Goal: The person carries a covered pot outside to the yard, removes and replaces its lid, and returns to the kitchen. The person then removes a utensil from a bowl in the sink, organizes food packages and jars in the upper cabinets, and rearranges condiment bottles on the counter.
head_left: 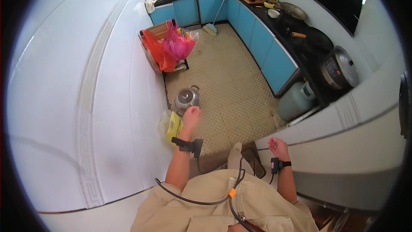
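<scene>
Metal and probably heavy, the pot [187, 97] is best held by its handles [195, 87], left grip [193, 112] curled together, right grip [278, 146] half-parted.

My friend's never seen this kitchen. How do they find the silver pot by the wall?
Start at the tall white wall on the left, then its bottom edge by the patterned floor. The pot sits there, just beyond the left hand. Unlike the soft red bag and pink bag farther along, it's round, shiny metal with a dark-centred lid.
</scene>
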`<state>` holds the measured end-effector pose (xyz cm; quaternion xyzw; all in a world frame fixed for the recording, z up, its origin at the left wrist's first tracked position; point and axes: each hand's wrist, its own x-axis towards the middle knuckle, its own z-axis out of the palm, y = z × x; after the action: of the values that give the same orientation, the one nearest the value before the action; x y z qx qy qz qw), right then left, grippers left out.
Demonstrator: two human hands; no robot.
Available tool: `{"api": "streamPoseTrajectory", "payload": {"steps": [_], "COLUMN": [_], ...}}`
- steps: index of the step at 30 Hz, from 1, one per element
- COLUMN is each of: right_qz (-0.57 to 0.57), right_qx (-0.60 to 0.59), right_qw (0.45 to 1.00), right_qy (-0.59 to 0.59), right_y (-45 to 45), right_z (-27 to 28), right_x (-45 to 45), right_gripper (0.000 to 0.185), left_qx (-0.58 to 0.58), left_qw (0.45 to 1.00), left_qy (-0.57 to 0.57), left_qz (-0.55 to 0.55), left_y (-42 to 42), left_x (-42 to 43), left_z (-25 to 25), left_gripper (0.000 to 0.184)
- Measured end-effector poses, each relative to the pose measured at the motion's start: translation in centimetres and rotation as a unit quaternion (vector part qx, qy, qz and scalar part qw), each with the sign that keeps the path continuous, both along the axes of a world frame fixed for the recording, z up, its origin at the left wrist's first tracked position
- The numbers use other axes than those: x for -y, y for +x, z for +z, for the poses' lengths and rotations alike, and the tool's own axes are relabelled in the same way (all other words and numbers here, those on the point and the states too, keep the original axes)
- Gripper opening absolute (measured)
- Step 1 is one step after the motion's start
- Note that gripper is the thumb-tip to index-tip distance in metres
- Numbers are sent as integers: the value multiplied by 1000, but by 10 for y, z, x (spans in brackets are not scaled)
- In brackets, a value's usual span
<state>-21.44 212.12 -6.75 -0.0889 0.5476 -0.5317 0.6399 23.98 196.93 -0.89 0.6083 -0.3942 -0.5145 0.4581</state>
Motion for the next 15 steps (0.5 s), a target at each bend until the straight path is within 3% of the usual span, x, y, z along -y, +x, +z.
{"api": "streamPoseTrajectory", "payload": {"steps": [1,4,10,15], "right_qz": [4,26,130,188], "right_qx": [6,51,17,-21], "right_qw": [1000,998,991,981], "right_qy": [-8,-8,-41,-47], "right_y": [-5,-12,14,2], "right_z": [7,6,52,37], "right_x": [45,161,374,533], "right_gripper": [13,12,17,17], "left_qx": [-49,-26,-61,-63], "left_qw": [998,998,980,955], "left_qy": [15,32,32,72], "left_qz": [27,52,188,282], "left_y": [-1,14,64,65], "left_x": [22,73,168,279], "left_z": [2,14,11,2], "left_gripper": [26,25,30,31]}}
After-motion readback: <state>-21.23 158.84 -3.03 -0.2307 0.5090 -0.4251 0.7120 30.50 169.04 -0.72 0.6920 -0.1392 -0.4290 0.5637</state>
